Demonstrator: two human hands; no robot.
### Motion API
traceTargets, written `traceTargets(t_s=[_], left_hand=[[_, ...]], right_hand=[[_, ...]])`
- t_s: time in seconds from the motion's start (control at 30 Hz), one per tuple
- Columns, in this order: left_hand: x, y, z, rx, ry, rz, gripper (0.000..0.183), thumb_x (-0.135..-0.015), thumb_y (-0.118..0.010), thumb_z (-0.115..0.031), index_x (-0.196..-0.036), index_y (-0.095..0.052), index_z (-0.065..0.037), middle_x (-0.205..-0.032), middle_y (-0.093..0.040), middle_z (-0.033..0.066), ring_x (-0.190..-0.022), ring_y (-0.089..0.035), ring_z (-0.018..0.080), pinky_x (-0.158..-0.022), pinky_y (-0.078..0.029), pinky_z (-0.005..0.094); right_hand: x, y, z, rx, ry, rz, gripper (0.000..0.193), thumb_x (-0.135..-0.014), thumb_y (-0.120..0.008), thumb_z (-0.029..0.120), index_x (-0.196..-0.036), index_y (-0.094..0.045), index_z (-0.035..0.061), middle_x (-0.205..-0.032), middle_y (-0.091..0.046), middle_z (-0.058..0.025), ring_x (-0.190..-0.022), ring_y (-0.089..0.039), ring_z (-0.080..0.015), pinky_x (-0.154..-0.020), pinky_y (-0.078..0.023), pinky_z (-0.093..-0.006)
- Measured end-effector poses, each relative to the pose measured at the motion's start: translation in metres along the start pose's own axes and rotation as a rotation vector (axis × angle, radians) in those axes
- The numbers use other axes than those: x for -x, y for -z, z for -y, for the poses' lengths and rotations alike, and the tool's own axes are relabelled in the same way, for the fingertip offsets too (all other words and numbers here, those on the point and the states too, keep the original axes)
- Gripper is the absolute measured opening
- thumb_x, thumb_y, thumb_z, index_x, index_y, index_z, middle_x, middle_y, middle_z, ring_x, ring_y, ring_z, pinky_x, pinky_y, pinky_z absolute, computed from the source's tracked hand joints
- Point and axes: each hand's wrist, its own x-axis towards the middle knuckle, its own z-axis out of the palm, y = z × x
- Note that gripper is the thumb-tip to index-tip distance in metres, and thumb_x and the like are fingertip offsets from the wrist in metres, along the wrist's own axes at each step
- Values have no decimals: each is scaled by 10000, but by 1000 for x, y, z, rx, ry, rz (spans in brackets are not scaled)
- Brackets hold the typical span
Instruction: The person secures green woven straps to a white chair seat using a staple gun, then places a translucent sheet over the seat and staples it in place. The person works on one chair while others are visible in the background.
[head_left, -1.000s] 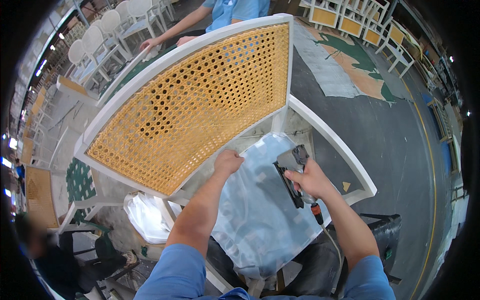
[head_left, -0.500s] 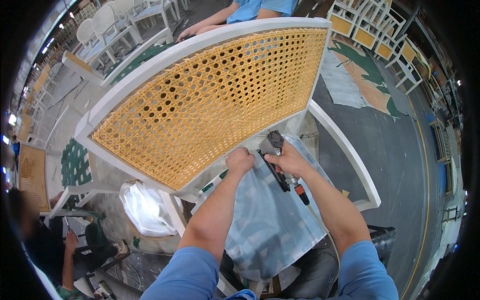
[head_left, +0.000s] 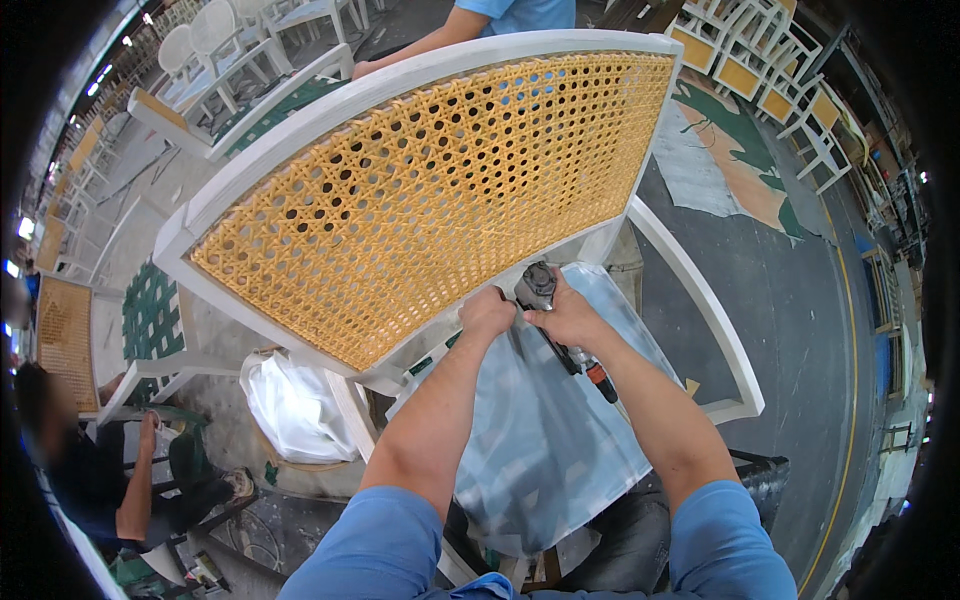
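Observation:
In front of me stands a white chair with a woven cane backrest (head_left: 430,190). A translucent pale-blue plastic sheet (head_left: 545,440) is spread over its seat. My left hand (head_left: 488,312) is closed at the sheet's far edge, by the lower rail of the backrest; its fingertips are hidden. Wrapped around a pneumatic staple gun (head_left: 540,288), my right hand (head_left: 575,315) sits just beside the left one. The gun's nose end is close to the rail, and an orange-and-black hose coupling (head_left: 601,382) hangs from its handle.
The chair's curved armrest (head_left: 700,290) arcs out on the right. A white plastic bundle (head_left: 295,410) lies at the left, near a seated person (head_left: 95,470). Another person's arm (head_left: 430,42) shows behind the backrest. Stacked chairs (head_left: 755,70) stand far right.
The staple gun has tilted more upright, and its nose has drawn closer to my left hand. My left hand has shifted slightly right and up. The person behind the chair has moved an arm.

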Motion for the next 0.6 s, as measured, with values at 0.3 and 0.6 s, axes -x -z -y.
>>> traceTargets(t_s=[0.3,0.6], left_hand=[[70,88,-12,-502,-246,231,311,-924,-622,-159,-1168,-779,-47,-1137,-753,229,-1086,-714,425,-918,-567,520],[381,158,179,676,47,-351,115,-975,-623,-7,-1032,-717,24,-911,-730,42,-857,-686,125,-817,-552,299]], right_hand=[[1,-7,30,28,-41,69,1079,-840,-853,310,-1622,-189,-26,-1356,-643,-330,-1293,-628,-425,-1072,-509,-435],[15,0,47,-92,-59,36,1092,-862,-843,202,-1639,-112,-32,-1001,-727,-221,-593,-682,-257,-586,-563,-405]])
